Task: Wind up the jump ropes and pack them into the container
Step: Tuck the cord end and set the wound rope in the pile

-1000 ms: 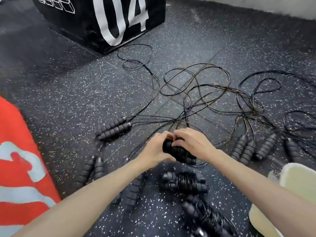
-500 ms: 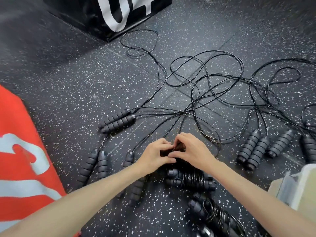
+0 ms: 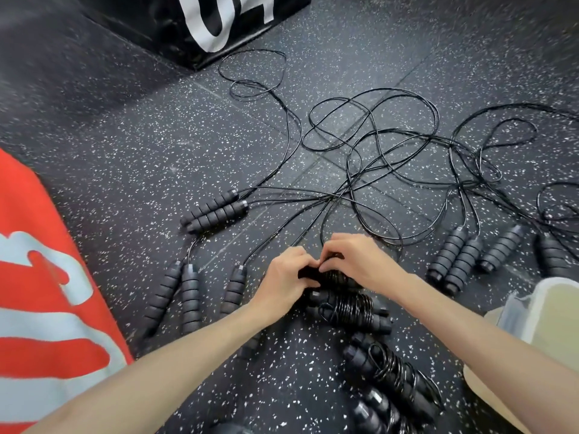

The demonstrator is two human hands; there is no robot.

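Head view: left hand [image 3: 286,281] and right hand [image 3: 357,261] are meeting over a wound jump rope bundle [image 3: 333,277], fingers of both curling round it and gripping it low over the speckled rubber floor [image 3: 125,136]. A second wound bundle [image 3: 349,308] is lying touching it on the near side, a third [image 3: 391,371] nearer still. Loose rope tangle [image 3: 391,158] is sprawling just beyond the hands, unwound handles [image 3: 216,211] lying left. Translucent container [image 3: 545,311] is sitting at the right edge, well apart from the hands
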